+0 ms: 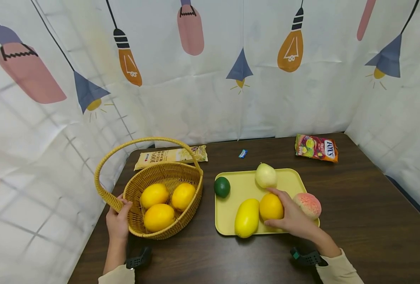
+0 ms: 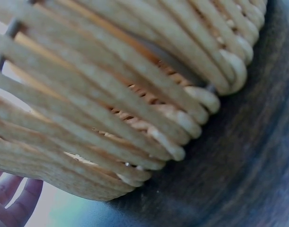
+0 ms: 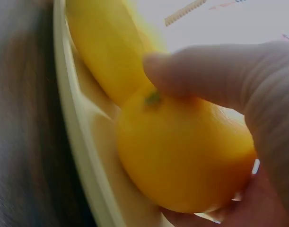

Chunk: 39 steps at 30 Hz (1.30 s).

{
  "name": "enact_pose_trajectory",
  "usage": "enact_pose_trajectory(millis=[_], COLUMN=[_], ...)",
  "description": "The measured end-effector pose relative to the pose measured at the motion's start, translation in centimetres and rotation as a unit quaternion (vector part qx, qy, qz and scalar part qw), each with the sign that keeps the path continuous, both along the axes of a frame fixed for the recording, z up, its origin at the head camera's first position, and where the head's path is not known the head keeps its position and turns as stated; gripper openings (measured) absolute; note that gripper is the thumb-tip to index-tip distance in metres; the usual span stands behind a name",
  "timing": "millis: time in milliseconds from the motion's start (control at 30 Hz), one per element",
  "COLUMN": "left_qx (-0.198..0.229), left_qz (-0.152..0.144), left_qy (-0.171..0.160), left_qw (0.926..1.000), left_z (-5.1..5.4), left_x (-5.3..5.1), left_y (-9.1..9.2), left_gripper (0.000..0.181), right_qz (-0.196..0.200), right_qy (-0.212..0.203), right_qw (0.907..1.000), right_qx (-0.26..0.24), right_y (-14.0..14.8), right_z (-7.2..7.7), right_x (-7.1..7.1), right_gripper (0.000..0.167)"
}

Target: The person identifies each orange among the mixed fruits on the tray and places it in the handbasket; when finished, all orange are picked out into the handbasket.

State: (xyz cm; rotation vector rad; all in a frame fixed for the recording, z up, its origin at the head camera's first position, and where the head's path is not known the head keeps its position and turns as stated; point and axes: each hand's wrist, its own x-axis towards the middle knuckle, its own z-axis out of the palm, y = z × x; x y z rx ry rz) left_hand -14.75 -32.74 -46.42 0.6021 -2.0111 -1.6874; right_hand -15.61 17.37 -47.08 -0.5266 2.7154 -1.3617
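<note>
My left hand [image 1: 118, 219] grips the left side of a wicker basket [image 1: 192, 215], near the foot of its tall handle, with the fingertips over the rim. Three yellow-orange fruits [image 1: 159, 217] lie inside. In the left wrist view the basket's woven wall [image 2: 111, 90] fills most of the picture. On the yellow tray [image 1: 227, 228] my right hand [image 1: 291, 215] holds an orange [image 1: 271, 206] between thumb and fingers. The right wrist view shows the thumb across the orange [image 3: 182, 156] near its green stem end. A long yellow fruit [image 1: 247, 218] lies beside it on the tray.
A pale green pear [image 1: 266, 176], a dark green fruit [image 1: 222, 187] and a pink peach [image 1: 308, 206] are on the tray. Behind are a long cream packet [image 1: 170, 156], a small blue wrapper [image 1: 243, 154] and a FOX'S candy bag [image 1: 316, 148]. A printed curtain [image 1: 210, 98] surrounds the table.
</note>
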Motion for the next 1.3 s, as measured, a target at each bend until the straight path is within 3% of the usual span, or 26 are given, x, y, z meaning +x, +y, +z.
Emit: enact_pose_trajectory(millis=[233,467,600,833,1067,1300], left_qx=[0.006,0.018,0.021,0.018,0.012,0.006], left_qz=[0.001,0.002,0.001,-0.006,-0.007,-0.004], left_qy=[0.0,0.002,-0.003,-0.003,-0.004,-0.002], left_qw=[1.0,0.9998,0.9998,0.9998,0.9999,1.0], left_z=[-0.1,-0.2,-0.2,-0.1,-0.1,-0.2], left_x=[0.0,-0.2,-0.2,-0.1,-0.1,0.0], left_y=[0.0,-0.2,-0.2,-0.2,-0.2,-0.2], left_gripper=[0.027,0.022,0.025,0.027,0.029,0.029], right_qz=[-0.03,-0.043,-0.034,0.015,0.073,0.111], right_qy=[0.023,-0.014,0.008,0.055,0.09,0.077], right_qw=[0.9984,0.9907,0.9916,0.9924,0.9842,0.9793], right_qx=[-0.042,-0.128,-0.124,-0.109,-0.134,-0.151], right_y=[-0.4,-1.7,-3.2,-6.7,-11.3,-15.5], right_z=[0.5,2.3,3.1,4.4,5.3,6.0], right_x=[0.1,-0.3,-0.7,-1.1,-1.3,-1.2], right_gripper=[0.083,0.081,0.085,0.086,0.086,0.079])
